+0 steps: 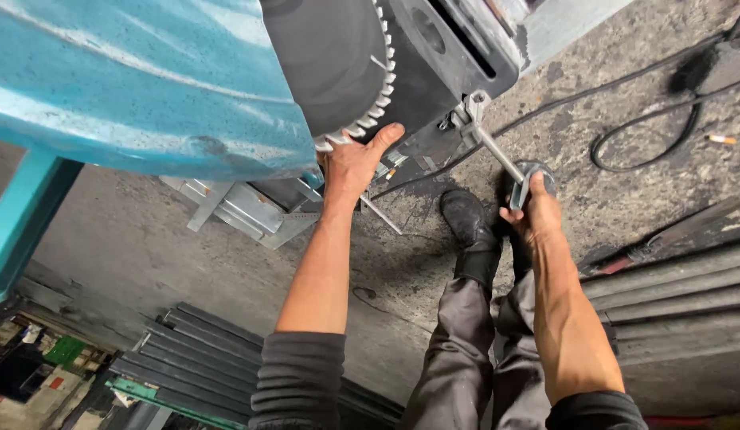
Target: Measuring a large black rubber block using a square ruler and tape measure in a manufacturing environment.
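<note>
While the left hand (356, 162) is pressing flat and wide, fingers spread, against the toothed edge of a large dark saw blade (338, 64), the right hand (532, 212) is wrapping tightly around the handle end of a long metal wrench (501, 159). The wrench is running from the hand toward 11 o'clock, meeting a fitting on the black machine housing (450, 56) just beside the blade. A teal guard (139, 80) is covering the blade's upper part at 9 o'clock of the left hand. Below the right hand, a black shoe (465, 219) is standing on the stained concrete floor (227, 263). Black cables (649, 119) are looping at 2 o'clock, and grey metal bars (673, 287) are lying at 4 o'clock. Dark ribbed bars (187, 350) are lying at 7 o'clock.
</note>
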